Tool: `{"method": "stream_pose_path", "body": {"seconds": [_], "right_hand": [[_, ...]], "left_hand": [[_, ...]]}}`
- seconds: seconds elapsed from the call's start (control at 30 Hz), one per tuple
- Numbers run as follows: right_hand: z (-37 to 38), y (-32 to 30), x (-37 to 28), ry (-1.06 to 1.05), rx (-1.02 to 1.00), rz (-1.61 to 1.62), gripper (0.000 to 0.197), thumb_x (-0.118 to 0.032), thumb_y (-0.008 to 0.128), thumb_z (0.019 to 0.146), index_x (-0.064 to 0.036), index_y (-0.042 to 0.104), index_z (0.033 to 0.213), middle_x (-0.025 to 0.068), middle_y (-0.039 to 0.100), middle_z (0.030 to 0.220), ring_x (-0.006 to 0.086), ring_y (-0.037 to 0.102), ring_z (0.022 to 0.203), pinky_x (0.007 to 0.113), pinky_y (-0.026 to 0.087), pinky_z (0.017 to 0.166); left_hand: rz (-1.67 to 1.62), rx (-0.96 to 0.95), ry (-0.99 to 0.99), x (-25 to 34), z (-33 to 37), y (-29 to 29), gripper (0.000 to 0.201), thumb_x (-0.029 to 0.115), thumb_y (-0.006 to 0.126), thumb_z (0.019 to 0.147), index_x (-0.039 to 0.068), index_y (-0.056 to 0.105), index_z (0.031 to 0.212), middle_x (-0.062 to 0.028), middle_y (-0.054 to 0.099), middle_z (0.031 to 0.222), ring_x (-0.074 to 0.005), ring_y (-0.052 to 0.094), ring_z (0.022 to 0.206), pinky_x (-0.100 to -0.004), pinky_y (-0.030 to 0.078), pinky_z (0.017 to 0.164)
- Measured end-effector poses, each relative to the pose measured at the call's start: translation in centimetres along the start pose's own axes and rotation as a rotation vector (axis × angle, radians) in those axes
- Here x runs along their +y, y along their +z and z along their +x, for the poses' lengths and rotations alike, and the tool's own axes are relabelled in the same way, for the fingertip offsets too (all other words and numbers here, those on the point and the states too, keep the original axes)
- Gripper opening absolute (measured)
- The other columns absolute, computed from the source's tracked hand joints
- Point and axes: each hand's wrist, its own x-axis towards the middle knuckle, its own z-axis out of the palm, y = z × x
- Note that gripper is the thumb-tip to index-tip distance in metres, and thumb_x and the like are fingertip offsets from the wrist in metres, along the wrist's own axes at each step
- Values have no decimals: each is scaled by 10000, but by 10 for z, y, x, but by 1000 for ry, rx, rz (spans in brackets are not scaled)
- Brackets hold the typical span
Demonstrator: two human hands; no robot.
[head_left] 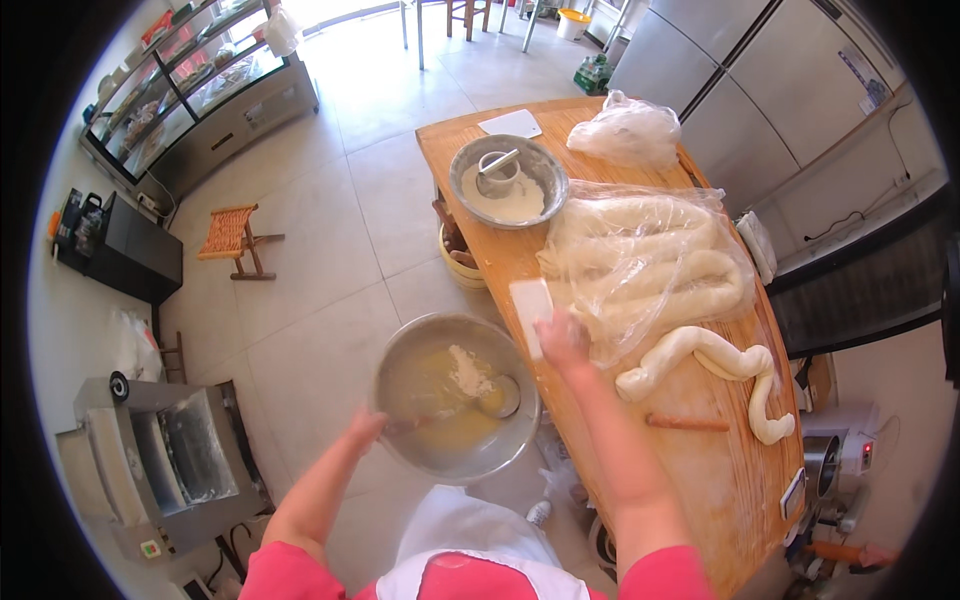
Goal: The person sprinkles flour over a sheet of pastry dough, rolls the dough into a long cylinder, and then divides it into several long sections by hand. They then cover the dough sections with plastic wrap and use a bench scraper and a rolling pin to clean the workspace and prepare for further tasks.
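Observation:
A large metal bowl (455,460) is in front of me, left of the table, with yellow liquid and a pale heap of flour (470,373) inside. A round metal ladle head (503,398) lies in the liquid. My left hand (368,426) is closed at the bowl's left rim; its fingertips are partly hidden. At the table's left edge, my right hand (563,338) is closed on a flat white dough scraper (530,303). Just beyond it, thick rolls of dough (650,250) lie under clear plastic. An uncovered twisted dough rope (690,345) is to the right.
On the wooden table (640,500) are a wooden rolling pin (687,423), a flour bowl (545,215) with a metal cup, another white scraper (511,123) and a plastic bag (628,130). A stool (230,233) and a steel machine (150,460) stand left; a refrigerator (740,80) stands at far right.

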Motion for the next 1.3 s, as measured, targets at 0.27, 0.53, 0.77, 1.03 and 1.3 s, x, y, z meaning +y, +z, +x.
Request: {"method": "stream_pose_path", "body": {"seconds": [0.27, 0.53, 0.77, 1.03, 1.3], "right_hand": [[91, 22, -53, -140, -43, -213, 122, -127, 453, 725, -67, 558, 744, 159, 596, 760, 316, 581, 712, 410, 460, 628], [-29, -1, -19, -345, 84, 11, 124, -119, 401, 724, -79, 519, 717, 158, 547, 625, 328, 539, 555, 423, 429, 490], [-87, -3, -2, -280, -99, -115, 117, -131, 426, 726, -95, 534, 702, 135, 566, 631, 300, 573, 578, 403, 444, 487], [-182, -28, 45, -63, -118, -191, 141, -200, 418, 746, -154, 552, 754, 72, 566, 636, 264, 565, 588, 396, 427, 477], [-205, -10, 37, -168, -23, -8, 141, -152, 396, 745, -107, 514, 683, 108, 548, 619, 279, 552, 553, 406, 420, 451]], "left_hand": [[-65, 23, 74, -9, 23, -1, 355, 24, 486, 636, 15, 491, 990, -78, 556, 669, -126, 472, 439, -240, 352, 336], [340, 16, 215, -17, 54, -17, 367, 68, 515, 629, 15, 475, 990, -96, 540, 678, -170, 505, 497, -285, 409, 385], [277, -17, 3, -34, 36, -3, 341, 40, 487, 644, 11, 492, 984, -79, 543, 669, -154, 507, 502, -269, 416, 399], [149, -40, -20, -38, -15, 11, 258, 140, 531, 655, -2, 565, 868, -106, 566, 689, -194, 539, 545, -307, 445, 457], [94, -121, -47, -58, -5, 3, 247, 66, 498, 660, -37, 540, 880, -115, 571, 679, -200, 556, 514, -312, 458, 412]]}}
